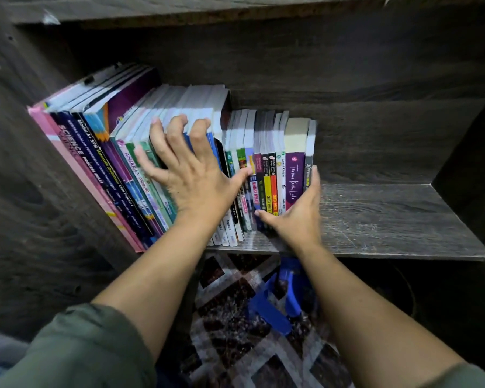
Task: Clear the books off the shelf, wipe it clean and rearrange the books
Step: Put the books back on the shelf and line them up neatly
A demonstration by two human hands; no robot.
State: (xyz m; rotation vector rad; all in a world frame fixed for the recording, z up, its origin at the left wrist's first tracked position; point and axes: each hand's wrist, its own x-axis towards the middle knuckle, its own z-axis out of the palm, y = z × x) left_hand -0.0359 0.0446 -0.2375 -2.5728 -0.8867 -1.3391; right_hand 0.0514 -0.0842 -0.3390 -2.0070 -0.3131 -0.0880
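The books stand packed at the shelf's left end. The left hand curls its fingers over the tall tops, likely to tip them out. The right hand, fingers straight, braces the end book.

One row of books stands on one shelf: about five tall ones at the left of the frame, roughly nine short ones at the right end, and a middle batch partly hidden, so no full count can be told. Two hands show, one left hand and one right hand. At lower centre lie one blue plastic object and one patterned rug.
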